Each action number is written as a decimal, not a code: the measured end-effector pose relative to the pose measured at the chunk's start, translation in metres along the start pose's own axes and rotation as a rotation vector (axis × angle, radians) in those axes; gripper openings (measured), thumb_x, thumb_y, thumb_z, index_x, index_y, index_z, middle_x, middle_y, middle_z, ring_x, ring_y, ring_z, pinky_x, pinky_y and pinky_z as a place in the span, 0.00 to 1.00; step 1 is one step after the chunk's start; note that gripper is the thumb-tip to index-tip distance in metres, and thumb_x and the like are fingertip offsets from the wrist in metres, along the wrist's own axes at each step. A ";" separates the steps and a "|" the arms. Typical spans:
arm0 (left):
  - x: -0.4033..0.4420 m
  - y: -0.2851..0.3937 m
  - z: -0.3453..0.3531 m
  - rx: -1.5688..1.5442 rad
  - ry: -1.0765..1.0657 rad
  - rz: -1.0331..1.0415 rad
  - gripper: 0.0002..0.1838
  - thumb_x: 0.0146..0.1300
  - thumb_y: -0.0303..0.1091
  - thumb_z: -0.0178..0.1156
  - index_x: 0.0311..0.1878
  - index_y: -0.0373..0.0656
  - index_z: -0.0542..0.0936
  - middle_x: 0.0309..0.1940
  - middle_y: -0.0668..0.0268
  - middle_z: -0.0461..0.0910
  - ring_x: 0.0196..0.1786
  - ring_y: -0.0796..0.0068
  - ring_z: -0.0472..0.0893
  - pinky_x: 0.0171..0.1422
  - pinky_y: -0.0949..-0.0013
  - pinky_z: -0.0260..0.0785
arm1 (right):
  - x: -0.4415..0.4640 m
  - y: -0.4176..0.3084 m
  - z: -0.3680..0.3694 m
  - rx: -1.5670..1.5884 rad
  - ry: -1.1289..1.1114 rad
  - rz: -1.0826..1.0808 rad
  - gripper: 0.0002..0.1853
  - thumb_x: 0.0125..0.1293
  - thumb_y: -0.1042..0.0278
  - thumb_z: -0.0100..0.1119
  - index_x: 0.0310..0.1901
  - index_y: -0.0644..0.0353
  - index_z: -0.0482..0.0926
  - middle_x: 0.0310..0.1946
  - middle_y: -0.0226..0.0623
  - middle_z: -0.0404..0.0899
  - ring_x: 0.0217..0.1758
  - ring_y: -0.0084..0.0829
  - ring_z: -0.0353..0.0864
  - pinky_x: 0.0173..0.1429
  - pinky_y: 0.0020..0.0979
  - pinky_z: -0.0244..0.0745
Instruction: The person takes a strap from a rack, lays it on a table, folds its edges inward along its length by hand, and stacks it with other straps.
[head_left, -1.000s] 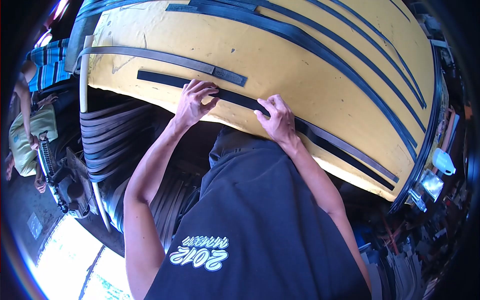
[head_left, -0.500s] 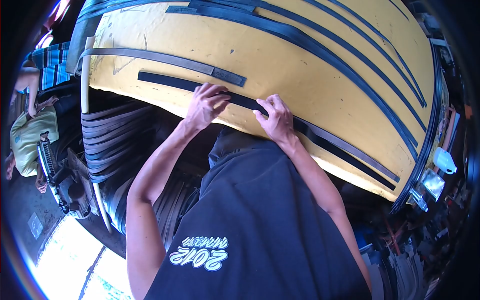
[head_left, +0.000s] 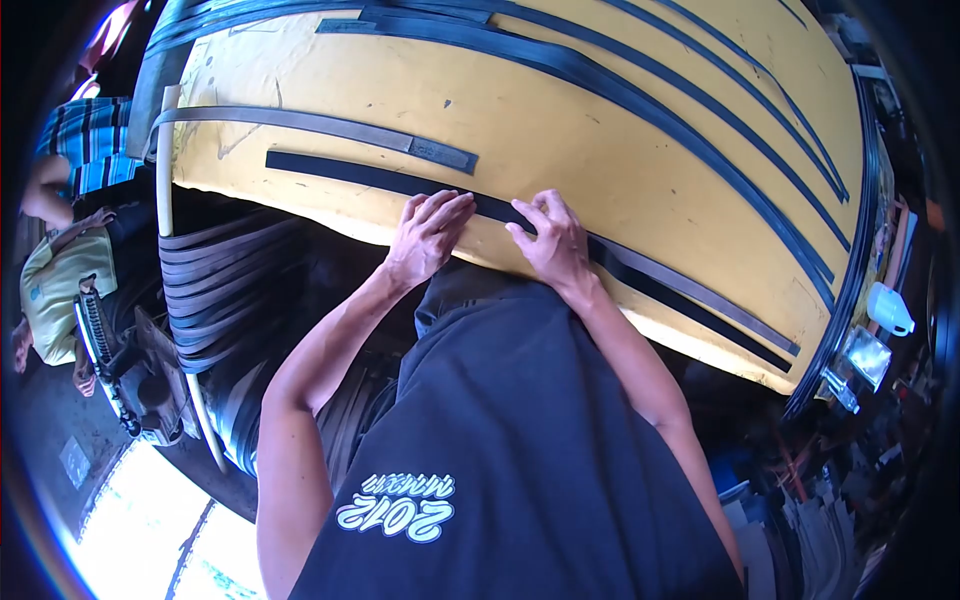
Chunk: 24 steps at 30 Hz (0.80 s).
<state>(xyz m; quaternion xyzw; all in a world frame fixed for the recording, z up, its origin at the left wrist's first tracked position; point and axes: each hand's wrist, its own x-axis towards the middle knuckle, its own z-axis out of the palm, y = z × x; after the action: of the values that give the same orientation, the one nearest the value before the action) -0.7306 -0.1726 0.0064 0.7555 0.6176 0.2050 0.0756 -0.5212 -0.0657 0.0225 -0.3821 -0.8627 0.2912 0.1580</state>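
On yellow table (head_left: 570, 150), curling left hand (head_left: 428, 238) and right hand (head_left: 556, 240) over black strip (head_left: 340, 172), obscuring its middle and any pinch.

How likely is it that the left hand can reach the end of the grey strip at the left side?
Probably yes. That end of the grey strip lies a little beyond the left hand, uncovered; only the flat black strip and bare yellow surface seem to lie between.

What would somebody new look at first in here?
Probably the big yellow tabletop across the upper middle, with long dark strips curving over it. Next, the left hand and right hand at the black strip near its front edge, then the upside-down "2012" on the dark shirt below.
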 end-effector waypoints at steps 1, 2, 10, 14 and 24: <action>0.000 0.000 0.000 -0.006 0.006 -0.004 0.21 0.56 0.29 0.63 0.56 0.41 0.81 0.62 0.65 0.77 0.64 0.64 0.74 0.64 0.56 0.65 | -0.003 0.004 -0.006 -0.002 -0.002 -0.001 0.17 0.55 0.62 0.71 0.47 0.57 0.86 0.39 0.39 0.76 0.42 0.39 0.80 0.48 0.39 0.77; 0.000 0.000 0.000 -0.006 0.006 -0.003 0.21 0.56 0.29 0.63 0.56 0.41 0.81 0.62 0.65 0.77 0.64 0.64 0.74 0.64 0.56 0.65 | -0.006 0.007 -0.012 -0.002 -0.002 -0.001 0.17 0.55 0.62 0.71 0.47 0.57 0.86 0.39 0.39 0.76 0.42 0.39 0.80 0.48 0.39 0.77; 0.006 0.008 0.005 0.012 0.069 -0.047 0.22 0.55 0.30 0.65 0.56 0.44 0.81 0.57 0.68 0.78 0.60 0.66 0.76 0.61 0.55 0.64 | -0.023 0.028 -0.033 -0.053 -0.053 0.034 0.17 0.55 0.61 0.72 0.47 0.57 0.86 0.40 0.39 0.76 0.41 0.38 0.80 0.47 0.38 0.77; 0.007 0.011 0.005 0.021 0.082 -0.047 0.21 0.56 0.30 0.65 0.55 0.44 0.82 0.56 0.68 0.79 0.59 0.66 0.76 0.61 0.54 0.64 | -0.025 0.031 -0.033 -0.062 -0.041 0.022 0.17 0.55 0.61 0.72 0.46 0.56 0.86 0.40 0.39 0.77 0.41 0.39 0.80 0.47 0.38 0.77; 0.012 0.014 0.005 -0.002 0.118 -0.081 0.18 0.56 0.29 0.67 0.51 0.43 0.83 0.51 0.67 0.81 0.56 0.64 0.78 0.58 0.58 0.67 | -0.026 0.032 -0.033 -0.058 -0.018 0.020 0.17 0.54 0.61 0.73 0.45 0.57 0.86 0.39 0.39 0.77 0.41 0.39 0.80 0.47 0.38 0.77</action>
<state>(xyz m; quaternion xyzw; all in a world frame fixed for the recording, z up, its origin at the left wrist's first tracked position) -0.7140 -0.1635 0.0097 0.7165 0.6508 0.2466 0.0483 -0.4700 -0.0556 0.0269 -0.3926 -0.8682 0.2710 0.1364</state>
